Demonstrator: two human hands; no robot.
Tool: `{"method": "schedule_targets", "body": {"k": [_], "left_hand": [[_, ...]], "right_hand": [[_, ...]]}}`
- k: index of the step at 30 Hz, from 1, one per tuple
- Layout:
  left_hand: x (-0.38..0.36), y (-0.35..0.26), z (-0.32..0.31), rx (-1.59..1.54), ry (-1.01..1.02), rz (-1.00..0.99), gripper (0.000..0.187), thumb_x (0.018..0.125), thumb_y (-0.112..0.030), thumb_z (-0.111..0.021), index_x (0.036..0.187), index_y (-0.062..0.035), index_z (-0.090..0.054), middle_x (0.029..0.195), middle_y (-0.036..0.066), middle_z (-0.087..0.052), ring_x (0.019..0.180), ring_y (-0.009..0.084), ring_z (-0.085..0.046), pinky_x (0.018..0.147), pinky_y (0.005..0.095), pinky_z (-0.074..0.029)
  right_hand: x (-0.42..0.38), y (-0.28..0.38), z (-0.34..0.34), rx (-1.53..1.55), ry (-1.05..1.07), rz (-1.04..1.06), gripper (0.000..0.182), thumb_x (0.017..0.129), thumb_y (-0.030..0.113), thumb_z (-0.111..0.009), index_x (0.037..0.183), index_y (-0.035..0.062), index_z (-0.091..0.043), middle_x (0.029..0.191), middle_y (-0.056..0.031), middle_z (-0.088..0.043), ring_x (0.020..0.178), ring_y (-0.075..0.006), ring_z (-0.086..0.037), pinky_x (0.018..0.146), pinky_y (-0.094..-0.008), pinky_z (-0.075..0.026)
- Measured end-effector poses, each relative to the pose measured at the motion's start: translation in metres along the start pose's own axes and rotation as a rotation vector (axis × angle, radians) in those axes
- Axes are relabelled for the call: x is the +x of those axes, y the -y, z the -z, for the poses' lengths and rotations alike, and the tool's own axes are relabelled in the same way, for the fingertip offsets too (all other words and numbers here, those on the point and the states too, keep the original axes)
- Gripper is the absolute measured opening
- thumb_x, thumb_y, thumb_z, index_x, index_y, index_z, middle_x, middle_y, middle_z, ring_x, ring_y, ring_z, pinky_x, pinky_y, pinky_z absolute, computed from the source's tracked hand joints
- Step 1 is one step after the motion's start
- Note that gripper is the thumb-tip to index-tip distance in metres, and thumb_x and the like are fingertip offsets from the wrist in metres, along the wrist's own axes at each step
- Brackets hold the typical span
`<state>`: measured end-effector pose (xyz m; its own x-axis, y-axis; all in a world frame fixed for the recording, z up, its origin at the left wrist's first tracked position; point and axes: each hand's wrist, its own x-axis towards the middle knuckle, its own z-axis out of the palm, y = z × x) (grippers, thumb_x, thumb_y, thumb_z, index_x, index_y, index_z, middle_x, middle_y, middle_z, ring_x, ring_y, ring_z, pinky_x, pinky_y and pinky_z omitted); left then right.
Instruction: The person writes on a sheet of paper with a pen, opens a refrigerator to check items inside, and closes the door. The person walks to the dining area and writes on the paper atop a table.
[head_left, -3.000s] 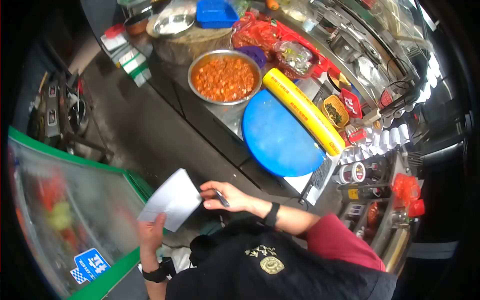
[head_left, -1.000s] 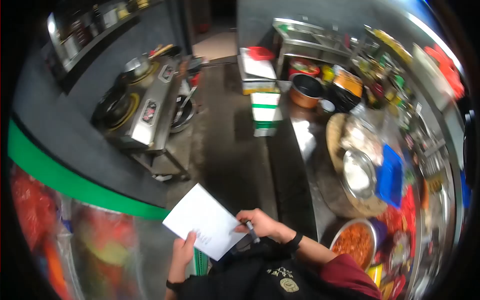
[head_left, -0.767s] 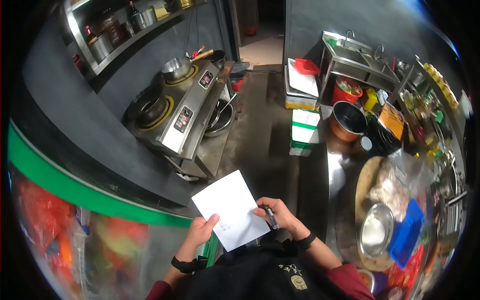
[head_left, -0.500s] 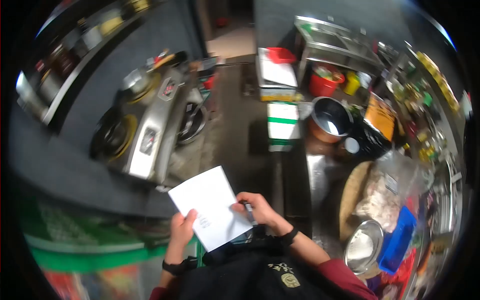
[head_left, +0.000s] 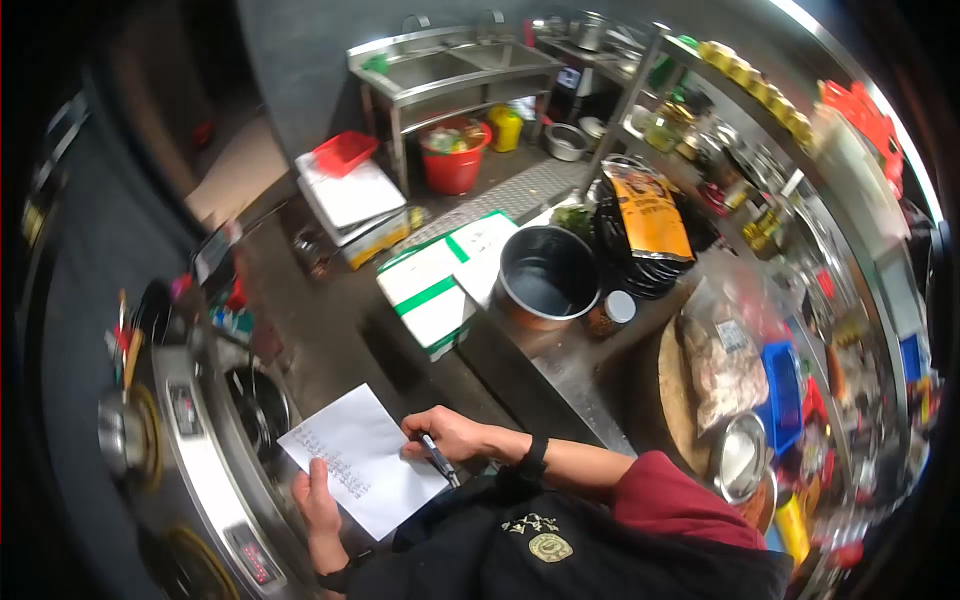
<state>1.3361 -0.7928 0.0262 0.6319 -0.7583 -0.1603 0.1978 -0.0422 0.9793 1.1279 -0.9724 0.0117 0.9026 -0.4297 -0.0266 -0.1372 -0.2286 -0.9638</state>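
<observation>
A white sheet of paper (head_left: 352, 425) with several lines of handwriting is held in front of my waist. Its lower left edge is gripped by my left hand (head_left: 318, 502), the thumb lying on top and the other fingers hidden beneath. My right hand (head_left: 447, 434) is closed around a dark pen (head_left: 438, 458) at the sheet's right edge, and its fingertips touch the paper. The pen slants down across the edge, pointing toward my apron (head_left: 520, 560). I cannot make out the words.
To my left is a stove (head_left: 195, 440) with pans. Ahead, a white-and-green box (head_left: 425, 295) stands beside a large pot (head_left: 548, 285). On the right counter are a round chopping board (head_left: 672, 400), a bagged food (head_left: 725, 370), a metal bowl (head_left: 742, 455) and a blue tray (head_left: 782, 395). A sink (head_left: 430, 70) is at the back.
My view has swung to the right, bringing the sink and shelves further in. The sheet now shows more of its writing. Both hands keep their hold.
</observation>
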Motion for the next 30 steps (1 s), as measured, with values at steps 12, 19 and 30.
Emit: {"method": "schedule_targets", "body": {"k": [12, 19, 30], "left_hand": [[0.209, -0.055, -0.086, 0.090, 0.571, -0.050, 0.031, 0.101, -0.019, -0.051, 0.107, 0.0087, -0.062, 0.104, 0.011, -0.067, 0.092, 0.0136, -0.059, 0.083, 0.0285, -0.046], [0.259, -0.077, -0.184, 0.124, 0.900, -0.080, 0.038, 0.102, -0.020, -0.046, 0.118, 0.0130, -0.055, 0.114, 0.017, -0.064, 0.100, 0.0204, -0.061, 0.088, 0.0330, -0.048], [0.208, -0.027, -0.347, 0.268, 1.791, -0.130, 0.023, 0.100, -0.014, -0.053, 0.084, 0.0014, -0.059, 0.077, -0.003, -0.053, 0.072, 0.0067, -0.046, 0.063, 0.0240, -0.037]], "right_hand": [[0.042, 0.029, 0.097, 0.255, -0.444, -0.103, 0.023, 0.095, 0.023, -0.063, 0.093, 0.0008, -0.059, 0.073, -0.0047, -0.060, 0.072, -0.0111, -0.052, 0.065, -0.0315, -0.044], [0.037, -0.005, 0.127, 0.121, -0.851, 0.092, 0.022, 0.094, 0.021, -0.063, 0.088, 0.0007, -0.059, 0.069, -0.0067, -0.056, 0.067, -0.0119, -0.048, 0.062, -0.0316, -0.042], [-0.089, 0.048, 0.014, 0.201, -1.794, -0.335, 0.018, 0.094, 0.021, -0.065, 0.095, 0.0035, -0.066, 0.080, -0.0043, -0.065, 0.077, -0.0092, -0.055, 0.069, -0.0290, -0.047]]}}
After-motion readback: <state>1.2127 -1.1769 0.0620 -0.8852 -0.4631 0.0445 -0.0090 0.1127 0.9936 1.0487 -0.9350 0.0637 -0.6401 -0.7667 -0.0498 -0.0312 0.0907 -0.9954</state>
